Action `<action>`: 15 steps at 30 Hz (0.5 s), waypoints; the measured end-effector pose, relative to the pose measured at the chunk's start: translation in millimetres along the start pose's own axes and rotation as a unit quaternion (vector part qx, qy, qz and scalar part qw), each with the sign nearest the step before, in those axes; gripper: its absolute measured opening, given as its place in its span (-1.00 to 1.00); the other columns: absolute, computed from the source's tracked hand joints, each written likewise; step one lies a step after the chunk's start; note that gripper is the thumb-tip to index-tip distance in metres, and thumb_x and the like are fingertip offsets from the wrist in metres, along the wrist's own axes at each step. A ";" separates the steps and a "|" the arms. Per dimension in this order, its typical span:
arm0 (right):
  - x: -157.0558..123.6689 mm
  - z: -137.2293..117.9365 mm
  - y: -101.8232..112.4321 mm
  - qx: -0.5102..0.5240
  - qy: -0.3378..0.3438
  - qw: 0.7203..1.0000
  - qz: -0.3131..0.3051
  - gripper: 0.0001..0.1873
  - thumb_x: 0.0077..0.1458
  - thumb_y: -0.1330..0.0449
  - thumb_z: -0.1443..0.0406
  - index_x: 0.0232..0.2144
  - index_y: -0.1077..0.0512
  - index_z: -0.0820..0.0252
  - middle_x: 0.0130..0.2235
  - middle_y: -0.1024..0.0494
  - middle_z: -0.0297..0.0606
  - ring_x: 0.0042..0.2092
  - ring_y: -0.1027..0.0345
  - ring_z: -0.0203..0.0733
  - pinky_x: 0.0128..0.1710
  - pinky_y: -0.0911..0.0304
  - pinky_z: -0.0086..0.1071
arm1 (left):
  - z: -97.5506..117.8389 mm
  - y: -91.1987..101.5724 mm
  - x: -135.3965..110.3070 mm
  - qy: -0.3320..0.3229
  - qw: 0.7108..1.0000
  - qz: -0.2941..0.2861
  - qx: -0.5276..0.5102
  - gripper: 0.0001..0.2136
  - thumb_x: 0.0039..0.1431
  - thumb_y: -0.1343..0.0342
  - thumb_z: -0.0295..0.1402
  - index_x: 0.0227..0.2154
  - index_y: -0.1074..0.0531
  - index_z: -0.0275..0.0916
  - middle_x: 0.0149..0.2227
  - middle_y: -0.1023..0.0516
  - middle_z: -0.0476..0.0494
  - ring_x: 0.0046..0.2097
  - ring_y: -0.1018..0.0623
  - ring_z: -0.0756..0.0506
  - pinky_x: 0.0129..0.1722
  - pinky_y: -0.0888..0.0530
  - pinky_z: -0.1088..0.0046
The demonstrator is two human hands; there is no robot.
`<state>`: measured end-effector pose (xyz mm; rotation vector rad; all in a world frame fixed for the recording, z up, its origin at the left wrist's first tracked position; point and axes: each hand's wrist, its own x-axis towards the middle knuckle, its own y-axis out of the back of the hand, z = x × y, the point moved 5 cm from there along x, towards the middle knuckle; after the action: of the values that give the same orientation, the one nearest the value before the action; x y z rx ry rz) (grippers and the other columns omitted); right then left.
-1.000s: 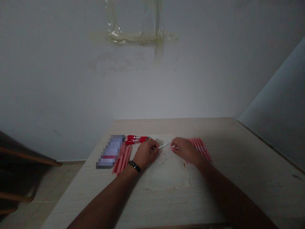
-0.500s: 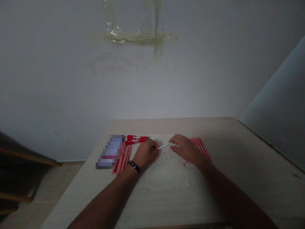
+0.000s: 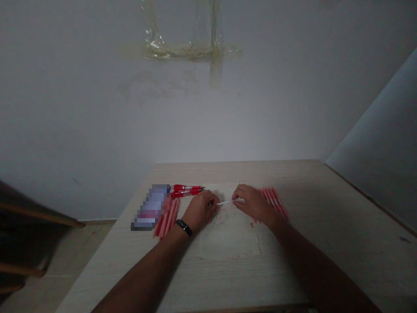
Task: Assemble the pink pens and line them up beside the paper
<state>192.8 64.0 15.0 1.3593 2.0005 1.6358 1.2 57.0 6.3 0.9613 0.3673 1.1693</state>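
One slim white stick (image 3: pixel 224 202), above the pale sheet (image 3: pixel 228 243) on the counter (image 3: pixel 325 252): left end pinched in the left hand (image 3: pixel 201 207), right end apparently pinched in the right hand (image 3: pixel 251 201), best held lightly and kept straight.

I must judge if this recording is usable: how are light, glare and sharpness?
Head view: dim overall, wall palest above the table; small glints on the tape; phone-like object pixelated; thin white rod too soft for detail.
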 end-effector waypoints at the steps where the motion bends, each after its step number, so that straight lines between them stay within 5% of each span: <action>1: 0.1 0.1 -0.2 -0.001 -0.001 1.000 -0.002 -0.94 0.15 -0.22 0.42 -0.36 -0.45 0.18 -0.30 -0.47 -0.28 -0.20 -0.34 -0.19 -0.16 -0.18 -0.35 | 0.3 0.3 0.1 -0.003 1.000 0.001 0.002 -0.84 0.04 -0.13 -0.54 -0.37 -0.56 -0.21 -0.33 -0.52 -0.11 -0.29 -0.45 -0.06 -0.29 -0.32 0.47; 15: -0.9 -4.7 0.1 0.000 0.006 1.000 -0.021 -0.92 0.11 -0.23 0.44 -0.37 -0.45 0.17 -0.30 -0.47 -0.30 -0.22 -0.33 -0.22 -0.21 -0.15 -0.38 | 2.1 -0.2 -0.2 -0.013 1.000 -0.008 0.009 -0.88 0.06 -0.15 -0.51 -0.38 -0.56 -0.22 -0.34 -0.53 -0.14 -0.27 -0.46 -0.07 -0.27 -0.33 0.45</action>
<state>190.2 60.2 16.4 1.3012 2.0227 1.6291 2.7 55.9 7.3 0.9861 0.3648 1.1405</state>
